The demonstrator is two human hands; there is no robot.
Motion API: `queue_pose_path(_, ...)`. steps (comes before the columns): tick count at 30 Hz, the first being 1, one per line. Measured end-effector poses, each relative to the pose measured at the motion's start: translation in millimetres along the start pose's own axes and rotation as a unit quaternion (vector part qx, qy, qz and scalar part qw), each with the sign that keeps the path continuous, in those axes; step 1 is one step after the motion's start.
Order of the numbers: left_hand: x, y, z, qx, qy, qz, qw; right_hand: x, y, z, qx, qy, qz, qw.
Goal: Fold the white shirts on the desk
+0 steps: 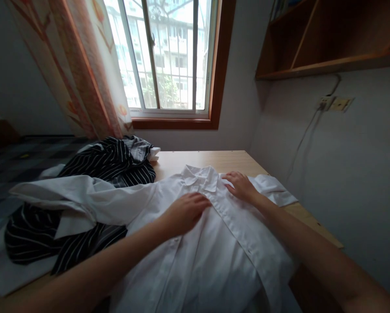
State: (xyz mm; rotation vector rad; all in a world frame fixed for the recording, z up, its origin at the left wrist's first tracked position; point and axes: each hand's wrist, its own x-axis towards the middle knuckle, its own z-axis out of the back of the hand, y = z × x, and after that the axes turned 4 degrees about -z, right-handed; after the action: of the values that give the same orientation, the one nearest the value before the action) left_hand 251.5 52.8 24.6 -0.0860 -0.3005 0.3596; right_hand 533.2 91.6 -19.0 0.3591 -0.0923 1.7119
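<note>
A white, collared cloth shirt (211, 248) lies laid out, seemingly unbuttoned and not folded, under a loosely spread right hand (241, 186) and a left hand (186, 212) whose grip I cannot tell.

1. Bright light comes through the window (178, 56) at the top middle, glaring almost white.
2. The far left looks dark.
3. A cord (308, 128) makes a soft shadow, right.
4. The edges look stretched.
</note>
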Motion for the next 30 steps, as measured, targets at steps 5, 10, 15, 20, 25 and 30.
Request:
queue_pose_path(5, 52.5, 111.7, -15.9, 0.118, -0.033, 0.098, 0.988, 40.3, 53.6, -1.4, 0.031, 0.043, 0.063, 0.997)
queue_pose_path(10, 55.1, 149.9, -38.9, 0.149, -0.018, 0.118, 0.982, 53.4, 69.2, -18.4, -0.061, 0.073, 0.018, 0.995)
queue_pose_path(15, 53.2, 150.0, -20.4, 0.182, -0.058, 0.137, 0.972, 63.4, 51.9, -20.6, 0.041, 0.014, 0.004, 0.999)
queue_pose_path(20, 78.7, 131.0, 10.5, 0.195, -0.194, 0.28, 0.92, 91.9, 42.0, -3.2, 0.243, -0.18, -0.029, 0.953)
queue_pose_path(25, 100.3, 118.6, -16.3, 0.181, -0.193, 0.392, 0.881, 116.5, 55.0, -5.0, 0.24, -0.201, -0.202, 0.928)
queue_pose_path(30, 89.1, 126.7, -66.9, 0.146, -0.154, 0.403, 0.89, 104.8, 80.3, -47.9, 0.142, -0.108, -0.296, 0.938)
